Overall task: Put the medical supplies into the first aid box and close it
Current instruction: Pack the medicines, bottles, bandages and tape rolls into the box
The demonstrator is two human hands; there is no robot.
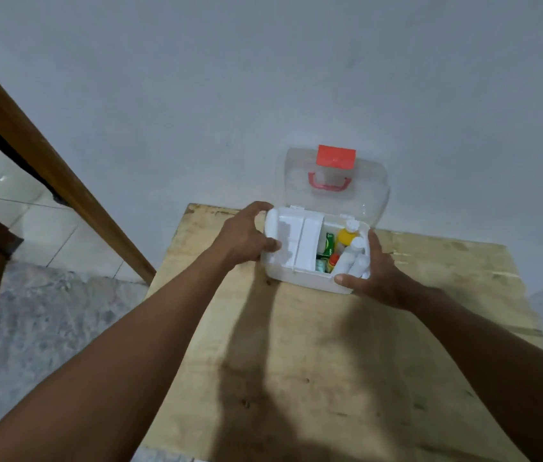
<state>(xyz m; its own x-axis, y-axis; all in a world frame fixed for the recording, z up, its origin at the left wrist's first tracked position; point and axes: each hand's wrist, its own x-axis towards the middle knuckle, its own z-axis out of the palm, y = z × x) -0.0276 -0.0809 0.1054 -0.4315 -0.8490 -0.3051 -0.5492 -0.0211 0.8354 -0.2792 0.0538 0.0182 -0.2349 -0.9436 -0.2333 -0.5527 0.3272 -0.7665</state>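
A white first aid box [300, 281] stands open at the far side of a wooden table [330, 345]. Its clear lid [373, 195], with a red latch and red handle, leans back against the wall. Inside the box, a white tray [300, 241] covers the left half. The right half holds a yellow bottle [346, 237], white bottles [351, 258], a green packet [329, 243] and a small orange-capped item [333, 260]. My left hand [246, 238] grips the box's left end. My right hand [376, 271] grips its right front corner.
A grey wall rises right behind the table. A wooden door frame [63, 181] slants down on the left, with tiled and grey stone floor [50, 311] beyond the table's left edge. Both my forearms stretch across the tabletop.
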